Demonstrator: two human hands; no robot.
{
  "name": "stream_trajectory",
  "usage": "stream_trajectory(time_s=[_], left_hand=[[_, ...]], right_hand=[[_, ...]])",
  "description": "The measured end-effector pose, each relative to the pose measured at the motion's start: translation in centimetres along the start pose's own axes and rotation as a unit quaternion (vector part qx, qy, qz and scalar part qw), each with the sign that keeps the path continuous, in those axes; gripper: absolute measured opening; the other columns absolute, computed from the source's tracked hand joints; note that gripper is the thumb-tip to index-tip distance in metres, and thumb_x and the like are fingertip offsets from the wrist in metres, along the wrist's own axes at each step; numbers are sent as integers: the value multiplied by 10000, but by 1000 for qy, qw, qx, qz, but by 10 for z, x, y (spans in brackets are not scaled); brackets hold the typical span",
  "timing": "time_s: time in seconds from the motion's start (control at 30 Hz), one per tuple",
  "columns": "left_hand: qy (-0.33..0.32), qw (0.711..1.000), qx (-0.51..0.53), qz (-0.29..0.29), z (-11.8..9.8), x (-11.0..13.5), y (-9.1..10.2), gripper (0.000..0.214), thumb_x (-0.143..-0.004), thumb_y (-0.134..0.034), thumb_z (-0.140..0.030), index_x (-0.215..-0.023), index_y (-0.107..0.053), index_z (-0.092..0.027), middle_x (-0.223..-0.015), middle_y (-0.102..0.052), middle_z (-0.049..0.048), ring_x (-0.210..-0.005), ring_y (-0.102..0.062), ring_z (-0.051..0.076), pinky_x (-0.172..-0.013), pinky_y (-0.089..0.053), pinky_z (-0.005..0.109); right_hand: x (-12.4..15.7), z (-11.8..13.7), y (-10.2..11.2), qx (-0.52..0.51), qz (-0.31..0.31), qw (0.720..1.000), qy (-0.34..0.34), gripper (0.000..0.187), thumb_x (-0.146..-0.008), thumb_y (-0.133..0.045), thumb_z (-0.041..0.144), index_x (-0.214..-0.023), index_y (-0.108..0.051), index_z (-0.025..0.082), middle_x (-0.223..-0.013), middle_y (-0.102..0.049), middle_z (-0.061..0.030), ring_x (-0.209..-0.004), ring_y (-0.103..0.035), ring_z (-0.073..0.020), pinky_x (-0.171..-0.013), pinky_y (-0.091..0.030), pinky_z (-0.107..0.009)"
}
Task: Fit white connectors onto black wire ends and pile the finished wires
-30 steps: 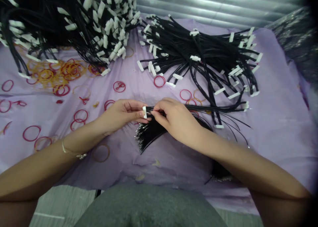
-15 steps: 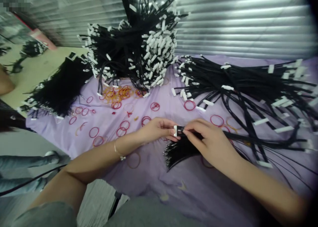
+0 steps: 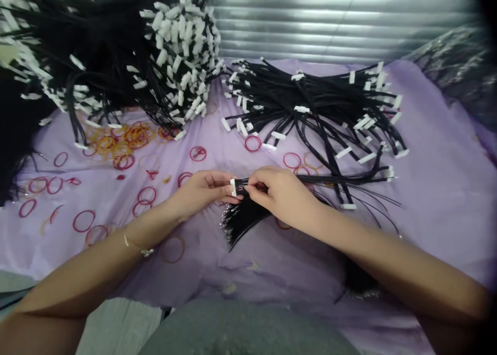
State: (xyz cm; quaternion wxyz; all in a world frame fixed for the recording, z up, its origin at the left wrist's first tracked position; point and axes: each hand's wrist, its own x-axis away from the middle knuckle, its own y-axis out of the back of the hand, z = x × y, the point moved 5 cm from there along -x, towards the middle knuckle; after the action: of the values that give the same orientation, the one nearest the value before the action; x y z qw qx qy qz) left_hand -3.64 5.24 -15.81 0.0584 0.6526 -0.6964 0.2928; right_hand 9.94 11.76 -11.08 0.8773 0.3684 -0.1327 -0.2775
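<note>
1. White connector housing (image 3: 233, 187): pinched between thumb and fingers of our left hand (image 3: 204, 193); black wires (image 3: 241, 185) run from it past our right hand (image 3: 281, 192).
2. Our right hand: thumb and forefinger narrowed on the wires just beside the housing; exact strand too small to tell.
3. Loose wire bundle (image 3: 244, 219), shiny-tipped: just below our hands.
4. Cable pile (image 3: 318, 93), white-ended: beyond our right hand.
</note>
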Motion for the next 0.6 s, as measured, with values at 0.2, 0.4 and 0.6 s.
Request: stream_trajectory(time_s=[0.2, 0.4, 0.6], left_hand=[[15, 1000, -16, -18, 1, 0, 1, 264, -720, -751, -207, -961, -703, -112, -869, -737, 63, -780, -699, 134, -752, -566, 225], [7, 1000, -13, -13, 0, 0, 0, 225, -721, -740, -172, -939, -712, -127, -856, -736, 44, -767, -696, 132, -747, -570, 232], [-3, 999, -29, -18, 1, 0, 1, 220, -727, -725, -180, -946, -723, -153, -846, -731, 33, -776, -692, 140, -767, -570, 260]], right_hand=[[-4, 0, -4, 5, 22, 1000, -5, 129, -832, -553, 151, -732, -629, 125, -695, -581, -20, -645, -483, -103, -629, -348, -238], [-4, 0, -5, 11, 44, 999, 18, 157, -857, -518, 144, -765, -643, 115, -722, -583, -27, -660, -486, -103, -649, -354, -241], [-4, 1, -5, 20, 50, 998, 44, 160, -856, -520, 148, -750, -637, 122, -704, -564, -21, -647, -465, -105, -650, -350, -246]])
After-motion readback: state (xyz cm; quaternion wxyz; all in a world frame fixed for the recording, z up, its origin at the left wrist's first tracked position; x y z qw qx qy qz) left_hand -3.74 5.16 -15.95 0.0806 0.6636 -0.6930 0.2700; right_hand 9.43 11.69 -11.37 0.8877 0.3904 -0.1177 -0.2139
